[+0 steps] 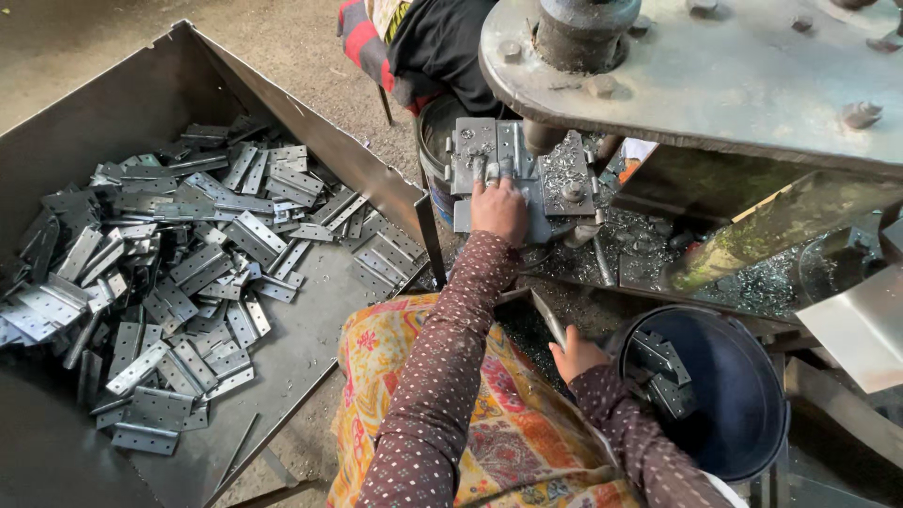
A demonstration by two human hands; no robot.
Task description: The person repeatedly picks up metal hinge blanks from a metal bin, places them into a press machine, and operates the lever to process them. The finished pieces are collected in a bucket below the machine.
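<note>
A bare, dusty concrete floor runs across the top left, lit by soft daylight. A large steel bin stands on it at left, a heavy grey press at right, metal shavings strewn beneath

Soft even daylight, sharp focus, mild glare on metal plates, dark shadowed lower corners

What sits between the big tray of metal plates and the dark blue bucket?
In the head view, the person's lap in flowered orange cloth lies between the tray and the bucket, with both dotted sleeves crossing it. The right hand rests near the bucket.
</note>
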